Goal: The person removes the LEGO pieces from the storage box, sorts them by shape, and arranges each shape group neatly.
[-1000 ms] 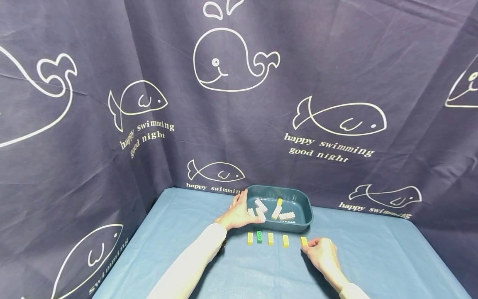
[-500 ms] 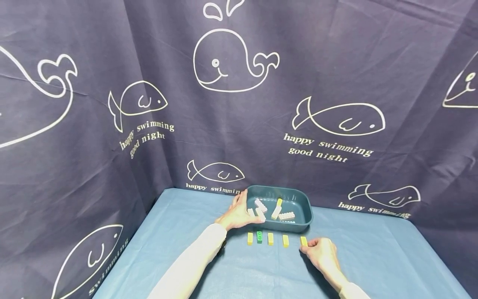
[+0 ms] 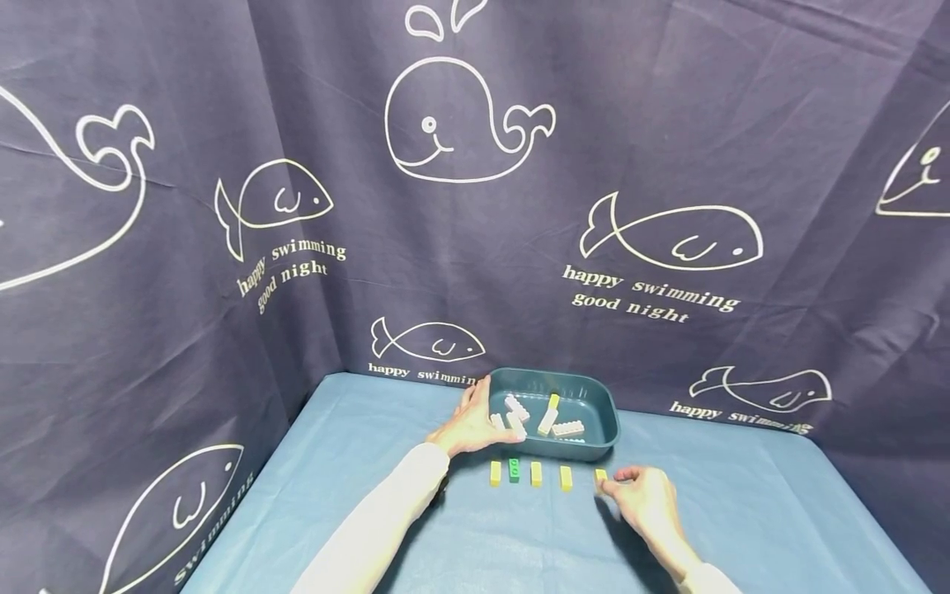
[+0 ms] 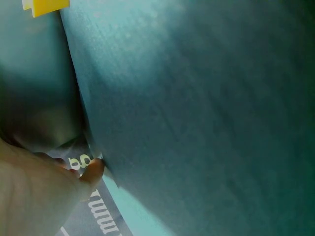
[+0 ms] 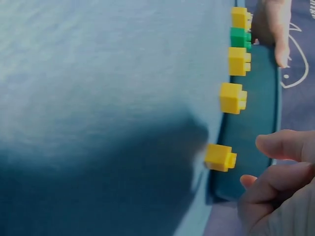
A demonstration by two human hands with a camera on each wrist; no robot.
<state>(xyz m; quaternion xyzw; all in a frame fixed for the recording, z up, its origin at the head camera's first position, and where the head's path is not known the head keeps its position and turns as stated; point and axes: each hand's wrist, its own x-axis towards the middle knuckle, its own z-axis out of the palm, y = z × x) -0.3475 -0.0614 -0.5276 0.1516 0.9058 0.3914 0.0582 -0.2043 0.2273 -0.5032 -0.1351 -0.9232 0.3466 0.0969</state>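
Note:
A dark teal box [image 3: 604,412] stands at the back of the table; my left hand [image 3: 469,426] holds its left end, thumb along the front rim and fingers spread at the side. In front of it runs a row of small building bricks: a green brick [image 3: 514,470] second from the left, the others yellow. Nearest my right hand [image 3: 644,500] is the rightmost yellow brick [image 5: 220,157]. In the right wrist view the thumb and fingers are apart from that brick, holding nothing. Little of the left hand [image 4: 44,189] shows in its own wrist view.
Inside the box lie several white bricks [image 3: 549,421] and a yellow brick [image 3: 553,401]. Dark curtains [image 3: 519,247] with whale and fish drawings hang behind and beside the table. A light blue cloth [image 3: 512,544] covers the tabletop.
The right thumb and fingers have come off the rightmost yellow brick, which they pinched earlier; it stays at the row's end. The left hand keeps its place on the box.

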